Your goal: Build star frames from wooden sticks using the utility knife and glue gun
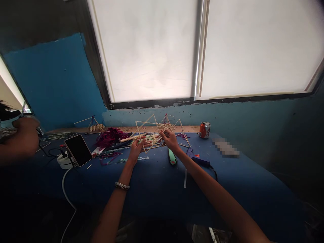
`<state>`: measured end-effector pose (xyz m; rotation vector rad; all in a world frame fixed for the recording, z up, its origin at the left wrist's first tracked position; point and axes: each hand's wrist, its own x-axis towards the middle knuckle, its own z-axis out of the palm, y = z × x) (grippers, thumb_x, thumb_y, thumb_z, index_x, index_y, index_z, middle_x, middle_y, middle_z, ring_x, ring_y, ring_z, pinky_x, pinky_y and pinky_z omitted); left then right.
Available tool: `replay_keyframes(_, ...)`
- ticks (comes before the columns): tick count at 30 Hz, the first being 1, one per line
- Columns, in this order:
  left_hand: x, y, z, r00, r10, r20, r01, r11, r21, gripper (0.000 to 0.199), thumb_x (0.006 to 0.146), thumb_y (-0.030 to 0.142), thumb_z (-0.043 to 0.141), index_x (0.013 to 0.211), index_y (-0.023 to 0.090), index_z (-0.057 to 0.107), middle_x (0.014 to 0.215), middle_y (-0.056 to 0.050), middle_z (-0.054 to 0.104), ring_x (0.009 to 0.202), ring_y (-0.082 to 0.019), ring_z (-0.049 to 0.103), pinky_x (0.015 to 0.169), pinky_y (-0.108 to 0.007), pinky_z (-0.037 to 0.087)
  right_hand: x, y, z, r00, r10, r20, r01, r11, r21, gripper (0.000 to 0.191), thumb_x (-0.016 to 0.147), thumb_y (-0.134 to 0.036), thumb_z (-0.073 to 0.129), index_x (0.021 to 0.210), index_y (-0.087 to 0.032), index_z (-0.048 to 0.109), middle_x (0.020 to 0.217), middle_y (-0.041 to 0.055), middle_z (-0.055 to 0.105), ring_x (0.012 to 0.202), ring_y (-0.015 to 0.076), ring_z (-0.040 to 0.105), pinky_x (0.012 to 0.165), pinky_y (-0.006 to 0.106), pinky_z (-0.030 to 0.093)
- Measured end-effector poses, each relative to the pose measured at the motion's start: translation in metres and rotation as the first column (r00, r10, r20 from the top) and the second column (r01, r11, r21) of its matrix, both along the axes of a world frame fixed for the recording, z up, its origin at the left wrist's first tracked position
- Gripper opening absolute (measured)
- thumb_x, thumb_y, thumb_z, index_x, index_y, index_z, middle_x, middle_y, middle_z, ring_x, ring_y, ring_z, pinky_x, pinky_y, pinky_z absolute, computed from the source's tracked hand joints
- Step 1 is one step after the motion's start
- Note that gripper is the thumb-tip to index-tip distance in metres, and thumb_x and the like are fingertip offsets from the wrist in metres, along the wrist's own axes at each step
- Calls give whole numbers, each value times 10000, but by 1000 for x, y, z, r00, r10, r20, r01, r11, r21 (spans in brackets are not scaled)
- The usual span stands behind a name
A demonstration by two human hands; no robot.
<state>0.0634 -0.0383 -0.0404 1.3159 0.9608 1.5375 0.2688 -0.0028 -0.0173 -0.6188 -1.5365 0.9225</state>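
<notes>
A frame of thin wooden sticks (146,122), joined into triangles and points, is held up over the blue table (157,189). My left hand (136,150) pinches its lower left part, and a beaded bracelet sits on that wrist. On the other side, my right hand (169,140) has its fingers closed on the frame near its middle. Below my right hand lies a green cutter knife (172,157). A dark blue glue gun (199,160) with a cord rests to the right, near a clear glue stick (185,178).
Purple string (111,136) lies heaped at the back left, near a small stick pyramid (95,127). A phone (79,150) leans by a white power strip (65,161). A drink can (204,130) stands at the back right. Another person's hand (26,135) shows far left.
</notes>
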Motion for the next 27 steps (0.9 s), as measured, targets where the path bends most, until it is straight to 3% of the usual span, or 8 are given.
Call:
replay_keyframes(5,2,6,3,999,38,27,-38,999,5,501,766,571,765,1026,151,687,880,-112,789,818,-268,773,697,-335,614,-1,-1,1,999,31,-24,-31,999,9,489,807,-673,656,878,-201,548,883,94,761,653,175,718,471,224,530)
replay_keyframes(8,-7,5,19,998,54,-16,-54,998,41,485,734,579,782,938,146,707,842,-110,787,750,-256,769,685,-326,606,-1,-1,3,998,63,-21,-63,997,-33,517,775,-674,682,938,-197,570,883,84,751,702,189,730,514,243,562)
replay_keyframes(11,-24,-5,54,976,72,-205,-51,993,107,474,722,581,789,894,143,734,849,-119,787,734,-252,766,643,-295,591,4,0,8,996,12,-84,-16,999,-48,624,765,-658,699,1165,-207,536,1029,108,737,856,232,735,582,293,604)
replay_keyframes(14,-40,-19,105,878,28,-478,26,994,105,432,732,558,791,881,154,766,846,-117,788,727,-250,759,590,-267,573,13,0,15,981,-130,-144,137,990,43,814,765,-622,728,1393,-226,393,1329,170,611,1094,271,670,792,383,625)
replay_keyframes(16,-47,-26,140,787,21,-616,51,994,99,369,751,510,793,838,152,777,813,-124,782,679,-239,745,574,-261,566,18,-2,18,986,-145,-83,156,977,148,920,761,-610,750,1485,-251,310,1476,190,477,1242,292,586,965,440,566)
replay_keyframes(19,-52,-29,182,789,57,-612,18,993,116,243,700,378,855,777,162,776,785,-111,776,638,-227,724,615,-273,576,22,-6,20,991,-113,66,90,953,290,1029,767,-629,750,1569,-318,185,1607,160,303,1436,318,398,1136,511,414)
replay_keyframes(23,-57,-25,210,766,-13,-642,-1,1000,-21,136,643,210,876,723,180,770,638,-80,722,598,-241,708,587,-280,557,20,-8,19,965,-239,106,182,907,380,1113,755,-677,739,1605,-287,136,1677,145,145,1536,344,181,1217,552,249)
replay_keyframes(27,-53,-20,214,713,-68,-698,19,997,-78,158,595,171,882,660,211,744,577,-54,693,552,-248,697,525,-278,534,18,-10,22,972,-172,162,114,942,316,923,761,-667,739,1517,-259,399,1573,149,412,1467,351,359,1170,542,344)
